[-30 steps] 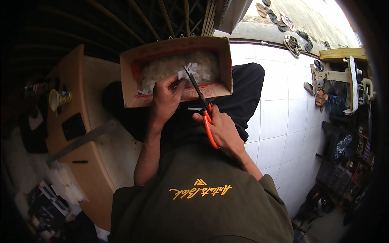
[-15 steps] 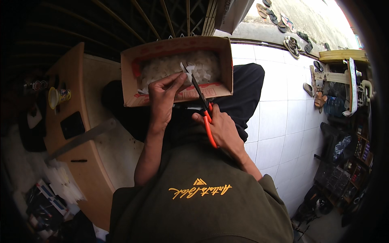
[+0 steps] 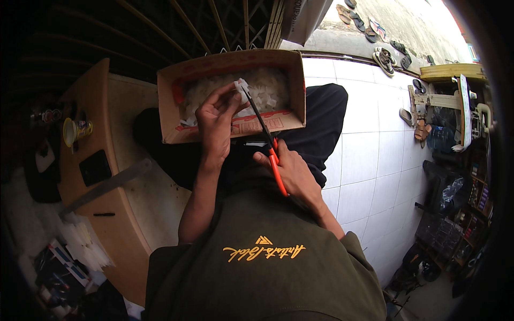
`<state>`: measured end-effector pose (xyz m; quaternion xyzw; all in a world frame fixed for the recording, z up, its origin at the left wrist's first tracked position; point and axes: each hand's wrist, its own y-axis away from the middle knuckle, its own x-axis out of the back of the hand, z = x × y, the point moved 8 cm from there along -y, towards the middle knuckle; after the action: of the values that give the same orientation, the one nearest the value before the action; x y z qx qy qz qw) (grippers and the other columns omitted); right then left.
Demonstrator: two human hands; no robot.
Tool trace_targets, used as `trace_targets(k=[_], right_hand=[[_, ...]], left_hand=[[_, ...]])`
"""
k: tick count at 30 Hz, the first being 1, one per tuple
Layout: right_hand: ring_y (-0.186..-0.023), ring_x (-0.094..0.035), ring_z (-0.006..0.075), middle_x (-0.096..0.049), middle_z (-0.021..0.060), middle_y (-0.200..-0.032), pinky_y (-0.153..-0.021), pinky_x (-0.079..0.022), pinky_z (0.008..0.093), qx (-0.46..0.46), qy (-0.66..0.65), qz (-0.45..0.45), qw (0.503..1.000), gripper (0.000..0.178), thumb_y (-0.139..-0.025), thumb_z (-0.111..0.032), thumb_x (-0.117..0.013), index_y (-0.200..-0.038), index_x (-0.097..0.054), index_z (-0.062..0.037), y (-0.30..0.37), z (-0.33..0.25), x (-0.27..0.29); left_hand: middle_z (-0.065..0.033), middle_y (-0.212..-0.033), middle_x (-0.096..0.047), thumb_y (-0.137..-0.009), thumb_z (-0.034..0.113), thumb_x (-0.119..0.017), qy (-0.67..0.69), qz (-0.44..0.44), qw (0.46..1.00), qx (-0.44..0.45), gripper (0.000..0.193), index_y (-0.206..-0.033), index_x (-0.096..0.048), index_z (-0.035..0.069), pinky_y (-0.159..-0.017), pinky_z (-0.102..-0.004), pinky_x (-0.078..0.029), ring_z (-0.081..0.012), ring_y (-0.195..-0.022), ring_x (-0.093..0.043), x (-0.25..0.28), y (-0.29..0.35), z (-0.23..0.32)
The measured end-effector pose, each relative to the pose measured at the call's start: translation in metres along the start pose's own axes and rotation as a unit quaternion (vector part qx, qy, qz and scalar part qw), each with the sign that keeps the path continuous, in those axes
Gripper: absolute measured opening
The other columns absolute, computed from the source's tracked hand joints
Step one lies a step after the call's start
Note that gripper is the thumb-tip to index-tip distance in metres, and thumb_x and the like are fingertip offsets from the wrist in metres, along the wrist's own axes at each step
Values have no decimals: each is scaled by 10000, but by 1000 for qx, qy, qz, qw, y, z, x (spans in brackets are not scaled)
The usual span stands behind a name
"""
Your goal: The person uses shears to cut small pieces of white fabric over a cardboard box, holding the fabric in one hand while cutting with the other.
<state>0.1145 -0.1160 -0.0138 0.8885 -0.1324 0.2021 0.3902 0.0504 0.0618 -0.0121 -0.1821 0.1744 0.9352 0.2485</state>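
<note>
Between the thumb and fingers of my left hand [image 3: 217, 115] is a small white piece of material [image 3: 242, 90], perhaps paper or plastic. My right hand [image 3: 293, 169] grips orange-handled scissors [image 3: 274, 152]. Their dark blades reach up and to the left, with the tips at the white piece. Both the piece and the blade tips are over an open cardboard box [image 3: 167, 115] with red print. Many whitish cut bits [image 3: 273, 88] fill the bottom of the box, which rests by my legs.
A wooden table [image 3: 120, 187] stands at the left, bearing a yellow cup [image 3: 70, 131], a black phone-like slab [image 3: 95, 167] and a long flat strip [image 3: 110, 184]. White floor tiles [image 3: 358, 152] lie at the right. Sandals and shoes [image 3: 384, 60] are beyond. A barred gate [image 3: 214, 24] rises behind the box.
My left hand has turned slightly, and the white piece sits higher and more bunched at the fingertips. The scissor blades look closer together. The box appears shifted slightly left in view.
</note>
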Motion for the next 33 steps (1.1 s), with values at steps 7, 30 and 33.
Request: trace_targets(k=[7,30,33], right_hand=[[-765,-613,459,-601,263,-731,-728,-459,494,7,-10,4,1000,688,-917,-637,-533,-1003,-469,42,-1,1,-1],[-934,-640,417,-620,288,-896,-830,-468,444,83,-110,-107,985,827,-917,-704,-450,-1172,-467,83,-7,12,-18],[-1016,-612,430,-606,305,-1008,-881,-456,436,117,-118,-90,982,876,-904,-721,-453,-1229,-448,93,-9,14,-23]], left_hand=[[-123,-1055,-694,-920,-67,-582,-46,-55,997,-12,208,-1107,-671,-44,-872,-299,-588,-149,-944,-677,3,-1,-3],[-87,-967,-715,-882,18,-706,-11,-24,1000,9,162,-1038,-704,-27,-877,-261,-541,-115,-897,-672,7,1,-5],[-89,-973,-710,-872,-7,-705,-30,-28,999,-11,160,-1031,-699,-33,-882,-258,-537,-119,-907,-670,-1,4,-1]])
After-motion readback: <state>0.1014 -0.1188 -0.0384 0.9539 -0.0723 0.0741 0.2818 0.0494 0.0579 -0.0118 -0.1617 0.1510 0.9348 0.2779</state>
